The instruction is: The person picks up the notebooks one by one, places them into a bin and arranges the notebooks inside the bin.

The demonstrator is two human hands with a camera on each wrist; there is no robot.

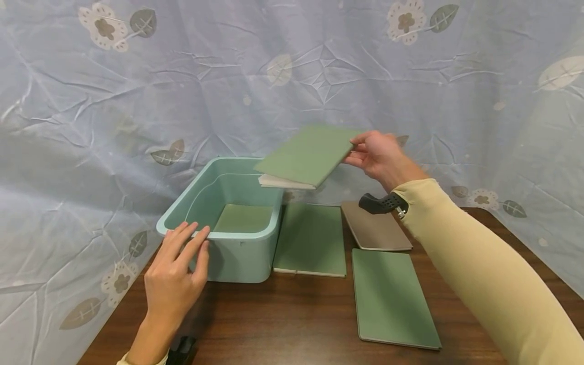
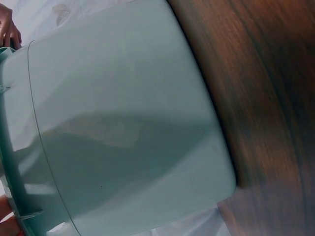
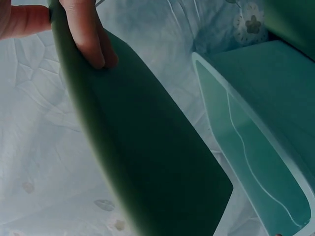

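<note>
My right hand (image 1: 376,154) pinches a green notebook (image 1: 310,152) by its right edge, holding it up beside and partly over the bin's right rim. White page edges show along its near side. In the right wrist view, the thumb lies on one side of the notebook (image 3: 147,142) and the fingers on the other. My left hand (image 1: 175,274) rests its fingertips on the near rim of a light teal plastic bin (image 1: 237,258), thumb in front of the outer wall. Inside, on the bottom, lies another green notebook (image 1: 244,219).
Right of the bin, a larger green notebook (image 1: 312,241) lies flat on the dark wooden table (image 1: 283,319). Farther right are a brown notebook (image 1: 376,228) and, nearer, one more green notebook (image 1: 394,299). A patterned curtain (image 1: 292,76) hangs behind and at the sides.
</note>
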